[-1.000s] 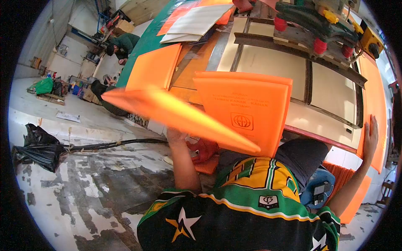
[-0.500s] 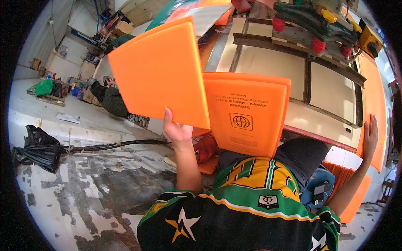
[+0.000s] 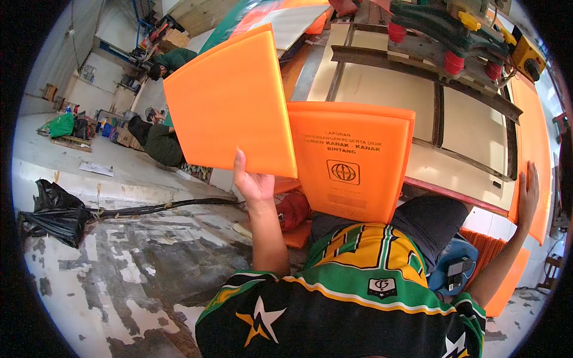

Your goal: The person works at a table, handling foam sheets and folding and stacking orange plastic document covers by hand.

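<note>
My left hand (image 3: 255, 184) grips a plain orange folder (image 3: 231, 101) by its lower edge, thumb on the front and fingers hidden behind. The folder stands tilted up in the air. Beside it, another orange folder (image 3: 373, 173) with black printed lettering and a round emblem rests upright against my lap; part of its left side is behind the held one. Far to the right, my right hand (image 3: 529, 196) lies with fingers stretched flat against an orange sheet (image 3: 533, 128) at the machine table's edge.
A machine with a green frame (image 3: 430, 24) and red knobs stands over a cream table (image 3: 382, 77) with dark metal bars. A yellow control box (image 3: 529, 58) is at right. Orange folders (image 3: 482, 253) stack near my right arm. A black bag (image 3: 57, 212) and people (image 3: 161, 146) are leftward.
The held folder has shifted slightly to the right and turned a little, uncovering more of the people behind it. My right hand stays in place on the orange sheet.
</note>
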### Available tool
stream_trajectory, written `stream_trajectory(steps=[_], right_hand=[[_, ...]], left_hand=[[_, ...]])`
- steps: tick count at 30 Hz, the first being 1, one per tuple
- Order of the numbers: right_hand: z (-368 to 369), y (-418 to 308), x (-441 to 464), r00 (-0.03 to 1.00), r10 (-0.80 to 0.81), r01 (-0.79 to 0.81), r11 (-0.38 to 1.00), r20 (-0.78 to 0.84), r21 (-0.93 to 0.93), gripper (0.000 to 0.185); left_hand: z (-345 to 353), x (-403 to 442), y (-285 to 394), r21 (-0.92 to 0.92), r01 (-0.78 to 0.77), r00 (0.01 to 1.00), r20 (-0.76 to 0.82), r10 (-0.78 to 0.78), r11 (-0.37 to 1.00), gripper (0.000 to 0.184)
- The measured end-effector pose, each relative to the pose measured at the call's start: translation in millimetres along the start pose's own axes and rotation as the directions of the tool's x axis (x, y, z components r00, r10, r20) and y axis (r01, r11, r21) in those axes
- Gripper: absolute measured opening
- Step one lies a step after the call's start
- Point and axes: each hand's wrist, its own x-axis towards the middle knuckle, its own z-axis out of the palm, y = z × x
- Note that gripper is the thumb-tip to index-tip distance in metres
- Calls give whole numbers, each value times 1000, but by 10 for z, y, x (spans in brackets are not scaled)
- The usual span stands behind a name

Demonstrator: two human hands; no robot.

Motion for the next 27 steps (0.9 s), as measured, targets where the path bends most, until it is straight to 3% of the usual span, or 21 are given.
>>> stream_trajectory(steps=[16,19,22,24,25,27], right_hand=[[33,57,0,1000,-17,17,1000,-7,-21,48],[22,29,-11,1000,-6,5,1000,-12,-25,48],[16,18,-12,1000,7,-7,1000,-13,-11,47],[22,22,4,1000,13,-13,1000,-13,11,47],[31,51,14,1000,9,-9,1000,-2,28,47],[30,32,24,1000,0,-1,999,6,48,48]], left_hand=[[-80,55,118,41,72,997,24,-73,997,51],[-157,59,98,92,40,999,-19,-38,995,51],[-352,14,151,186,59,997,47,-68,981,58],[-397,-53,183,403,40,984,144,-106,914,67],[-472,-89,177,402,34,984,144,-100,915,67],[-649,-143,115,485,238,933,128,-337,842,64]])
